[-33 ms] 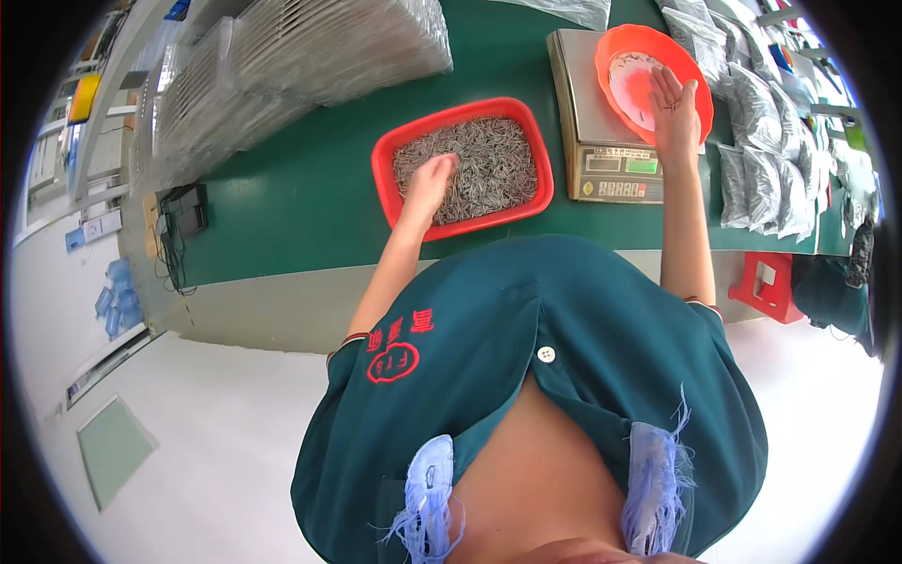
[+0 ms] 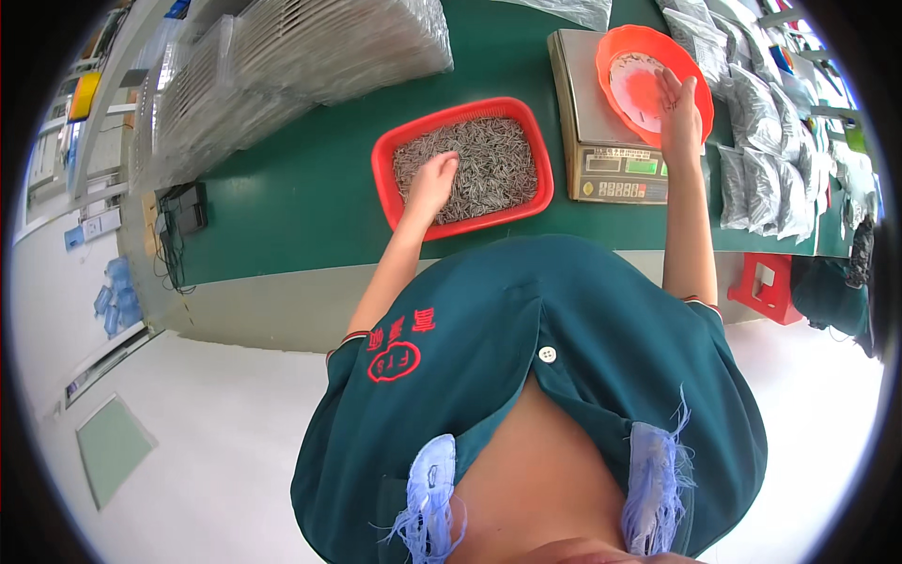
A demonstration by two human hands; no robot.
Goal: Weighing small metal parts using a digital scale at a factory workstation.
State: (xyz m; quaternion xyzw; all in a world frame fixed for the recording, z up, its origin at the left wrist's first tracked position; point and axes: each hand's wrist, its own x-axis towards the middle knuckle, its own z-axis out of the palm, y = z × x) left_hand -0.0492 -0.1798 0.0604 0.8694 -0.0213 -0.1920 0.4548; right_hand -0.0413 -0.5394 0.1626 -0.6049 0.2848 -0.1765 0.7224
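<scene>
A red rectangular tray point(image 2: 385, 155) on the green table holds a heap of small thin grey metal parts point(image 2: 493, 164). My left hand point(image 2: 430, 183) rests in the heap at the tray's near left, with its fingers curled down into the parts. An orange round bowl point(image 2: 620, 52) with a few parts in it sits on a grey digital scale point(image 2: 587, 113) to the right of the tray. Over the bowl's near right rim, my right hand point(image 2: 678, 103) is stretched out flat with the fingers apart, and a few dark parts seem to lie on the palm.
Stacks of clear plastic-wrapped trays point(image 2: 301, 56) fill the table's far left. Several filled clear bags point(image 2: 761, 141) lie right of the scale. A black power strip with cables point(image 2: 178, 216) sits at the table's left end. A red stool point(image 2: 766, 287) stands by the table's right.
</scene>
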